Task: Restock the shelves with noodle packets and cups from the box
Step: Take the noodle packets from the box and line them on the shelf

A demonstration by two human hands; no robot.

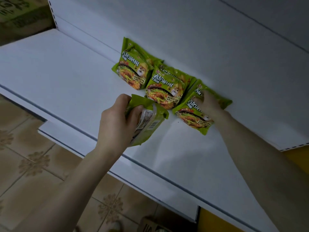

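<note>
Several green noodle packets lean against the back panel of a white shelf (63,77). One stack (132,69) stands at the left and another (165,91) in the middle. My right hand (207,102) rests with spread fingers on the rightmost stack of packets (194,116). My left hand (117,121) grips a further green packet (148,124) with its back label facing up, just above the shelf in front of the middle stack.
A lower white shelf (55,133) juts out below the front edge. Patterned brown floor tiles (33,164) lie at the lower left. A cardboard box (21,15) is at the top left, and another box (150,223) sits on the floor at the bottom.
</note>
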